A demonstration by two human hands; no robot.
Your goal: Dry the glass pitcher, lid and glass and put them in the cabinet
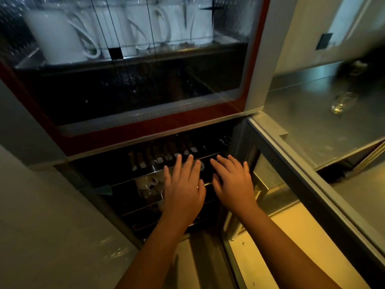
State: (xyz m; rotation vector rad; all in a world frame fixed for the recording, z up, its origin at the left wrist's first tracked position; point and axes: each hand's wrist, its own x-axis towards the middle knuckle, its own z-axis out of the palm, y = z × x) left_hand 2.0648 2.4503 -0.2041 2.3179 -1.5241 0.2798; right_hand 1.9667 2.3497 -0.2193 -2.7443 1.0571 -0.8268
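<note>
Both of my hands reach into the open lower compartment of a cabinet. My left hand is spread flat with straight fingers over a wire rack. My right hand lies beside it, fingers straight, near the compartment's right wall. Neither hand holds anything. A clear glass item sits on the rack just left of my left hand; its shape is hard to tell in the dark. Another clear glass object stands on the steel counter at the right.
The upper compartment's glass door is closed, with several white mugs behind it. The lower door hangs open to the right. Utensil handles line the back of the rack. A steel counter runs along the right.
</note>
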